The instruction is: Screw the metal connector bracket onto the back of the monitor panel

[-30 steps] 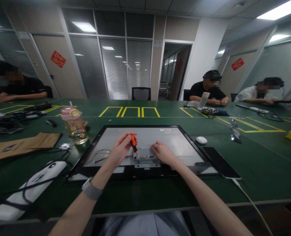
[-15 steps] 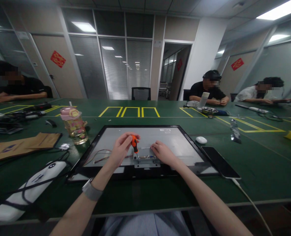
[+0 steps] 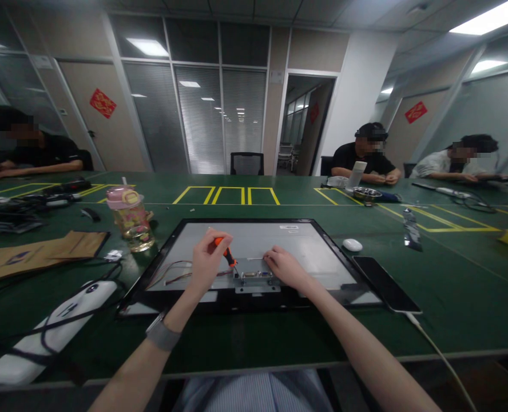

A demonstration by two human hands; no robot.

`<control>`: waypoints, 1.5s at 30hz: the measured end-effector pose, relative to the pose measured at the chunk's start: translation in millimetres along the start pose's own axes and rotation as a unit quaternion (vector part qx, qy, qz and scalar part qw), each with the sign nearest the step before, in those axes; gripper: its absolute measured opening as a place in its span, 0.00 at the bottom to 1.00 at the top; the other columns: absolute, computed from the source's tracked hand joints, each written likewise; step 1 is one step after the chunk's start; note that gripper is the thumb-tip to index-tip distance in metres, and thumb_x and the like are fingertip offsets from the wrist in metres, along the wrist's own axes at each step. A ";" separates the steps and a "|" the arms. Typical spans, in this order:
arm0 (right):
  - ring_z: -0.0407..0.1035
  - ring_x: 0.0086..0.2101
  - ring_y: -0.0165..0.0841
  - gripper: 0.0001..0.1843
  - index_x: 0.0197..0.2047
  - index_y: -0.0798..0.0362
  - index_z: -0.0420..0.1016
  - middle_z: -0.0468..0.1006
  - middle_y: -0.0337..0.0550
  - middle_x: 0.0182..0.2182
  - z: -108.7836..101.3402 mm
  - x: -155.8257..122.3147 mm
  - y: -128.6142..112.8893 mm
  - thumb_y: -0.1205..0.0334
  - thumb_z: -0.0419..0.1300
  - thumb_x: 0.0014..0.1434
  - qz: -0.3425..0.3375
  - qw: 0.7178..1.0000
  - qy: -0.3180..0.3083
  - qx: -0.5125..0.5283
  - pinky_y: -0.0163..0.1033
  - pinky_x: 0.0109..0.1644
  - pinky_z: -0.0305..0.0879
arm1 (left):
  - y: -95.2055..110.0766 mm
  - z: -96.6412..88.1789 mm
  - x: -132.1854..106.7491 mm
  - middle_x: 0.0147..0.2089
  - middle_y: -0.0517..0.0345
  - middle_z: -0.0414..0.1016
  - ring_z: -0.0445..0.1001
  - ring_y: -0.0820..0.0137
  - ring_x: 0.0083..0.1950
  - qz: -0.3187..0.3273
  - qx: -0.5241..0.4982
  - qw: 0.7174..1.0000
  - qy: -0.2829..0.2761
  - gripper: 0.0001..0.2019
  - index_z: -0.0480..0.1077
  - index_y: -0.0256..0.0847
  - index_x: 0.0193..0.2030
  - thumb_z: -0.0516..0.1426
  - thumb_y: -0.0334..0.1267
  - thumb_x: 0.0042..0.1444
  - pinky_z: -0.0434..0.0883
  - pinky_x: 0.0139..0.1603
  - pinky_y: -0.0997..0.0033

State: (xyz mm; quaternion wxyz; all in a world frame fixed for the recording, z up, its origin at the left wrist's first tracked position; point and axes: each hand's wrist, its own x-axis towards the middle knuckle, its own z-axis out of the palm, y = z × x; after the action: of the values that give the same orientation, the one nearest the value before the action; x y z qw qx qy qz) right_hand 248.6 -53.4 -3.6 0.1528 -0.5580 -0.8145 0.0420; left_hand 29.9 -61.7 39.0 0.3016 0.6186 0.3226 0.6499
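My left hand [image 3: 208, 256] is closed around the handle of an orange and black screwdriver [image 3: 227, 253]. The tool leans, its thin shaft pointing down and right at the left end of a metal bracket [image 3: 258, 289] with video ports in its face. Whether the tip sits in a screw is too small to tell. With curled fingers, my right hand [image 3: 285, 268] grips the bracket's right end; the fingertips are partly hidden. Under both hands lies a display panel [image 3: 237, 234], grey back up with a black frame. Thin loose wires [image 3: 177, 273] rest on its left side.
Left of the panel stand a pink-lidded bottle [image 3: 129, 220], a white power strip [image 3: 60, 320] with black cables and a brown paper envelope [image 3: 43, 254]. On the right lie a phone [image 3: 385, 283] on a cable and a white earbud case [image 3: 352, 245]. Several people sit across the table.
My left hand has shifted slightly left, and the screwdriver has gone from nearly upright to tilted, handle to the left. My right hand stays at the bracket.
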 end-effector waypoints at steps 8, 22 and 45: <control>0.69 0.39 0.35 0.17 0.43 0.56 0.74 0.73 0.49 0.38 -1.0 -0.2 -0.9 0.61 0.44 0.67 -0.003 1.000 -0.001 0.005 0.35 0.42 0.57 | 2.7 3.0 -3.8 0.42 0.48 0.75 0.74 0.68 0.36 -0.038 -0.100 0.992 -0.065 0.18 0.75 0.35 0.36 0.51 0.47 0.61 0.71 0.38 0.69; 0.69 0.39 0.34 0.17 0.42 0.56 0.74 0.72 0.49 0.38 -0.1 1.3 -1.2 0.61 0.44 0.67 0.006 1.000 -0.009 -0.006 0.35 0.42 0.58 | 5.2 4.9 -7.8 0.43 0.49 0.75 0.75 0.65 0.42 0.012 -0.055 0.998 -0.032 0.16 0.75 0.36 0.40 0.52 0.45 0.61 0.72 0.44 0.67; 0.69 0.42 0.35 0.17 0.45 0.56 0.74 0.73 0.50 0.40 -5.0 -0.6 -4.4 0.62 0.44 0.67 0.003 1.000 -0.013 0.001 0.35 0.46 0.58 | 1.5 3.1 2.9 0.44 0.48 0.78 0.77 0.64 0.42 -0.114 -0.214 0.970 -0.001 0.11 0.76 0.37 0.39 0.61 0.40 0.50 0.73 0.45 0.62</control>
State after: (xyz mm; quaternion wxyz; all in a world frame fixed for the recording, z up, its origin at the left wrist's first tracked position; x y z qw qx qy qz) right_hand 246.4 -56.2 2.1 0.1423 -0.5599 -0.8147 0.0507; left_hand 32.9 -60.1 42.0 0.4994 0.4992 0.2441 0.6647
